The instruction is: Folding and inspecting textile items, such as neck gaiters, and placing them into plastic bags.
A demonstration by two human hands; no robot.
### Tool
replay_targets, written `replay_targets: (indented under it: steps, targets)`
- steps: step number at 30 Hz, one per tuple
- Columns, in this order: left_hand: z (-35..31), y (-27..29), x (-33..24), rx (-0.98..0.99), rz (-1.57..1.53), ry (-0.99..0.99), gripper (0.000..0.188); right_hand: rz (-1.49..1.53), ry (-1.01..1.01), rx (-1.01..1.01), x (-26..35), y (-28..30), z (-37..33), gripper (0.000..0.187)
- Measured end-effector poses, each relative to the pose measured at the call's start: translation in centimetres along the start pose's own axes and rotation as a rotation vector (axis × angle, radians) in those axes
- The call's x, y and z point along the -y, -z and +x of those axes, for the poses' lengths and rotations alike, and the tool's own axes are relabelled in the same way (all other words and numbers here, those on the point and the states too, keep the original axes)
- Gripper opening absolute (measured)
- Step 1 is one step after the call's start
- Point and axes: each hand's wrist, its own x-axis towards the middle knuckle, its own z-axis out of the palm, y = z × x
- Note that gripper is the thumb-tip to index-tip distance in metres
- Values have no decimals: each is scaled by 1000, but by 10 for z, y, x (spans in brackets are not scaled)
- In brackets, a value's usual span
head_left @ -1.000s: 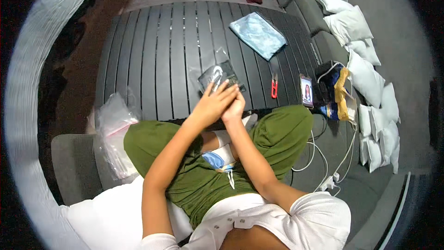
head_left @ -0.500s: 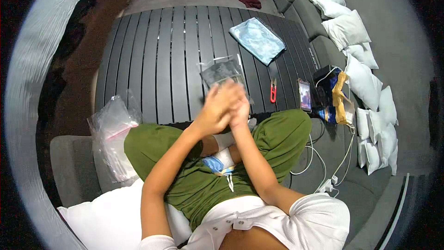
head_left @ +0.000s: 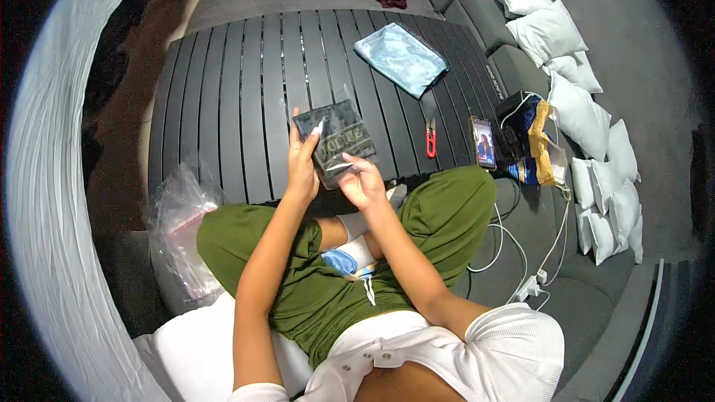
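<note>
A dark square fabric patch in a clear plastic bag is held up over the near part of the slatted table, its printed side showing. My left hand grips its left edge, thumb on the front and fingers behind. At the lower right corner, my right hand pinches the bag with thumb and finger. To the right on the slats lie small red-handled thread snips. A light blue tie-dyed folded cloth or pouch rests farther back.
Beside my left knee sits a pile of clear plastic bags. A phone with a lit screen lies at the table's right edge, next to a blue-and-yellow bag. White cables trail over the sofa; white pillows line its back.
My hands were pressed together above the bagged patch on the table. They have parted and now hold it, lifted and tilted toward me. The view has shifted slightly.
</note>
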Motion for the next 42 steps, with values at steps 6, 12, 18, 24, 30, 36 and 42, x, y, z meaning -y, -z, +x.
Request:
replay_targets:
  steps: [6, 12, 18, 24, 30, 36, 42]
  targets:
    - [-10, 4, 15, 33, 15, 193, 39, -65, 186, 117, 13, -21, -7, 20]
    - [7, 5, -5, -1, -243, 263, 36, -221, 57, -150, 25, -44, -17, 18]
    - [7, 8, 1, -31, -287, 336, 34, -103, 140, -14, 16, -31, -8, 23]
    - [4, 9, 5, -7, -318, 338, 33, -61, 140, 65, 22, -32, -7, 32]
    - [4, 10, 19, -31, -273, 345, 28, -12, 149, 73, 30, -29, -10, 29]
    - [7, 13, 16, -16, -318, 380, 25, 104, 43, 105, 37, -39, -19, 18]
    - [8, 17, 5, -3, -344, 365, 30, 161, 34, 127, 44, -26, -39, 28]
